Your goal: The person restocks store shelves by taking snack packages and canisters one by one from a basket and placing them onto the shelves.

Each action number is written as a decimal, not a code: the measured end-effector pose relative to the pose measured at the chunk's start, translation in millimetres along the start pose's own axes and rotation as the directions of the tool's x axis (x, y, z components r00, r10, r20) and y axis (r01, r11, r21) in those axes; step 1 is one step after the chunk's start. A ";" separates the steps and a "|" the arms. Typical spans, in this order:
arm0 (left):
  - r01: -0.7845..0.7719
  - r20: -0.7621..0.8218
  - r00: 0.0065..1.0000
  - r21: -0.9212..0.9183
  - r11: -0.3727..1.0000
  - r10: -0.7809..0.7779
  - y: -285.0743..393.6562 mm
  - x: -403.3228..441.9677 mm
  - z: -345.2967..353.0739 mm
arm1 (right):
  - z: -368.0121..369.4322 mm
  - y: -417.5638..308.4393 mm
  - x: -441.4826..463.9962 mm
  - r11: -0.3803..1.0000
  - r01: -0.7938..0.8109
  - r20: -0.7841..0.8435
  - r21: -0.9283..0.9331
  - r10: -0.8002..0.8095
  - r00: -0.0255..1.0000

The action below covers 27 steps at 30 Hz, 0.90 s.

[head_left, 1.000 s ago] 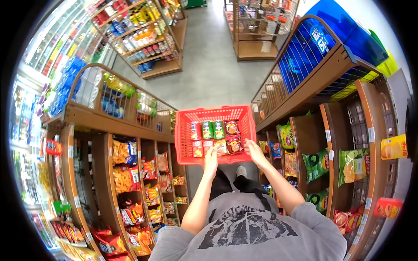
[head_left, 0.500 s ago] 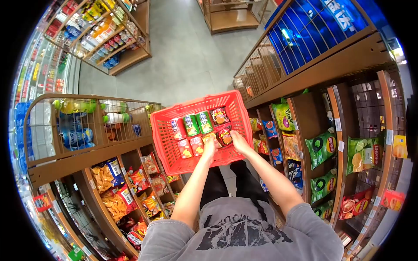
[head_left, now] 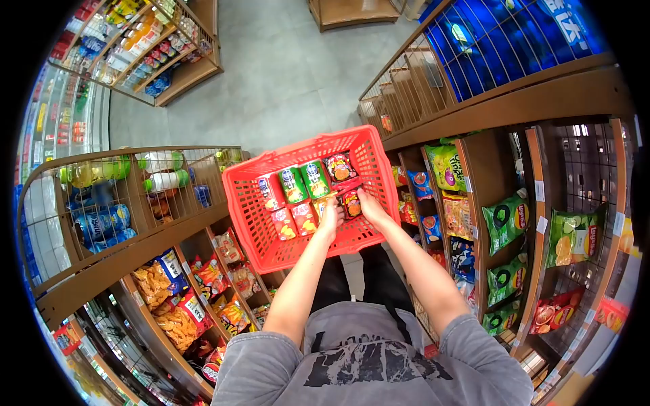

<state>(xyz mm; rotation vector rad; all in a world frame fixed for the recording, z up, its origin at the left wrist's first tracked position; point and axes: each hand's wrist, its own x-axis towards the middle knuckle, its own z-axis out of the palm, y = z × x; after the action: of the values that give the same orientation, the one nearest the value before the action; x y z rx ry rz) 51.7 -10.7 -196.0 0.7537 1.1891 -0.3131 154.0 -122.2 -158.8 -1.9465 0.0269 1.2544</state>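
A shopper in a gray T-shirt (head_left: 379, 365) bends both hands over a red plastic basket (head_left: 353, 237) between two snack racks. The left hand (head_left: 331, 218) lies over a yellow pack (head_left: 323, 204) in the basket's near row, fingers loosely bent; whether they grip it cannot be told. The right hand (head_left: 371, 208), fingers curved, is at the right side of a dark red-and-black pack (head_left: 351, 204); its hold, too, is unclear. Two pink-and-red packs (head_left: 294, 220) sit left in that row. Behind them, the far row holds a red-and-white pack (head_left: 271, 192) at left, two green packs (head_left: 304, 182) and another dark pack (head_left: 340, 167) at right. Green chip bags (head_left: 508, 221) line the right rack; orange snack bags (head_left: 181, 321) fill the left.
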 end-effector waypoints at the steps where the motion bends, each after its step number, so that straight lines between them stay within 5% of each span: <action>1: -0.007 0.000 1.000 -0.001 1.000 0.007 1.6 -3.8 -1.0 | -0.9 0.2 -1.2 1.000 0.007 0.000 -0.001 -0.007 1.000; 5: -0.076 0.025 0.997 0.010 0.997 0.076 8.4 -28.9 -8.1 | -2.9 6.1 -8.4 0.992 0.061 -0.034 -0.110 -0.065 0.997; 7: -0.148 0.026 0.989 0.159 0.976 0.146 14.3 -48.0 -10.3 | -6.1 -2.6 -22.9 0.996 0.080 -0.003 -0.024 -0.080 0.997; 8: -0.293 0.045 0.956 0.101 0.951 0.290 8.9 -48.8 -12.4 | -4.5 -5.5 -34.1 0.993 0.104 -0.086 0.059 -0.099 0.991; 11: -0.400 -0.033 0.915 0.063 0.915 0.402 5.2 -68.8 -14.7 | -11.6 -13.0 -49.3 0.985 0.165 -0.070 0.046 -0.161 0.984; 16: -0.507 -0.167 0.841 0.083 0.858 0.514 7.8 -126.1 -10.1 | -16.7 -37.9 -79.7 0.915 0.363 0.014 0.176 -0.371 0.929; 21: -0.636 -0.232 0.760 -0.080 0.767 0.607 7.4 -171.1 -7.3 | -19.2 -68.5 -107.9 0.867 0.486 0.113 0.110 -0.496 0.861; 27: -0.800 -0.466 0.569 -0.124 0.587 0.678 -12.4 -209.0 -20.6 | -4.4 -100.0 -149.8 0.775 0.606 0.295 0.176 -0.629 0.719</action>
<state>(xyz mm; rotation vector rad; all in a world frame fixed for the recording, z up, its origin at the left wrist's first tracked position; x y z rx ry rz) -47.0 -39.2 -12.4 0.9833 1.1096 0.7836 122.8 -114.4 18.5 -1.4549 -0.7035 1.0762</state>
